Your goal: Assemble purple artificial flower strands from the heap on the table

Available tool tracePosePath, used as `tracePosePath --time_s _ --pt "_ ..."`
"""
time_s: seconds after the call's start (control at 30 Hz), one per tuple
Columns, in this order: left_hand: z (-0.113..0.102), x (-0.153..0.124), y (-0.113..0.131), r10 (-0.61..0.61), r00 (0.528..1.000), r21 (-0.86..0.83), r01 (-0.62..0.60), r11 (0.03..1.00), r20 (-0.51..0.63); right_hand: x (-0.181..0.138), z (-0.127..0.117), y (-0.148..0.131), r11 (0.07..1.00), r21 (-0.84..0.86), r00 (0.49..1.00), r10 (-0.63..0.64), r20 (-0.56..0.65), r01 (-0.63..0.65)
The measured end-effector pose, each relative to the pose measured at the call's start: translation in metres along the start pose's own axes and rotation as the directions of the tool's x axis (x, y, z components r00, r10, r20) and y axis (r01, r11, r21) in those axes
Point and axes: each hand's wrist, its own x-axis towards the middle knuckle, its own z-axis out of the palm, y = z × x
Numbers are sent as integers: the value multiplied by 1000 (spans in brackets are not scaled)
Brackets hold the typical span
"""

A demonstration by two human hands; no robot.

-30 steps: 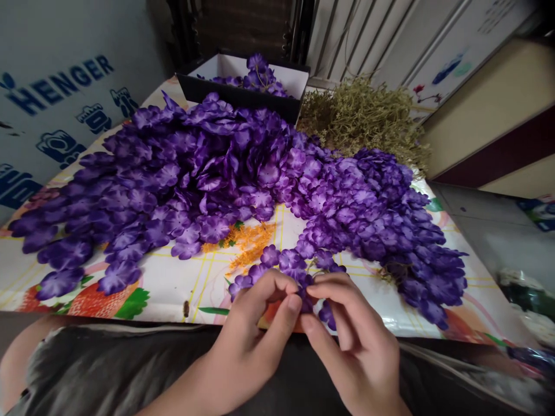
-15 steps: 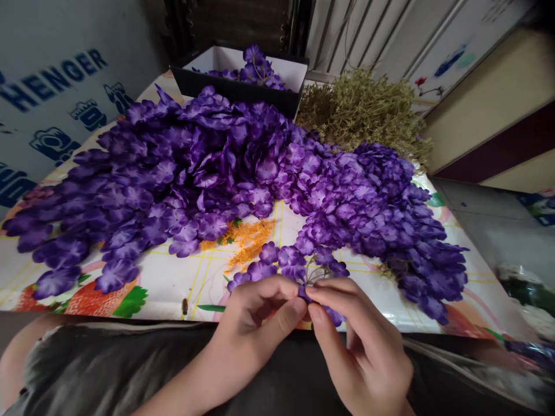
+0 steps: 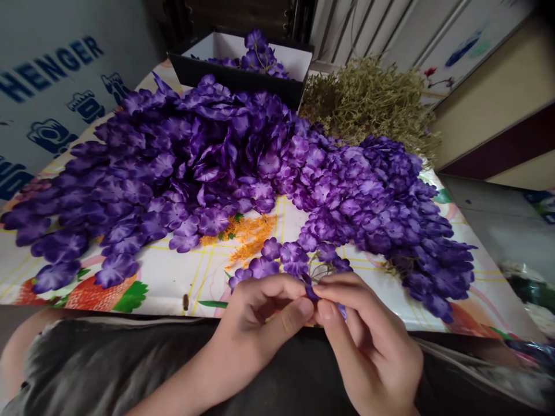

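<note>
Between my fingertips is a small purple artificial flower (image 3: pixel 310 290). My left hand (image 3: pixel 269 318) pinches it from the left with thumb and forefinger. From the right, my right hand (image 3: pixel 364 335) pinches at the same flower, its fingertips nearly touching the left ones. Just beyond my hands lies a spray of purple flowers (image 3: pixel 295 259) with thin greenish stems (image 3: pixel 319 268); whether the pinched flower joins it is hidden by my fingers. A big heap of purple petals and flowers (image 3: pixel 208 150) spreads left, and another heap (image 3: pixel 359 190) curves to the right.
A black box with a white inside (image 3: pixel 238 78) holds more purple flowers at the back. Beside it sits a bundle of dry green stems (image 3: pixel 373 98). The table's plastic cloth (image 3: pixel 165 277) has a strawberry print. My lap (image 3: pixel 130 358) is below the table edge.
The view has shifted slightly. My hands stay together at the flower, which now shows a little more between the fingertips.
</note>
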Motion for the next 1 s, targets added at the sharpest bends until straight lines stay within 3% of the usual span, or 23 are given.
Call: tracePosePath --time_s 0.53,0.77,1.0 --pt "0 1 0 -5 1000 13 5 1000 -1 1 0 1 1000 -10 1000 21 1 -21" --pt "0 3 -1 -21 1000 21 21 1000 -4 2 2 5 993 -13 993 -117 24 117" --pt "-3 2 -2 -6 998 112 12 994 -55 2 2 6 953 -159 963 -238 125 256"
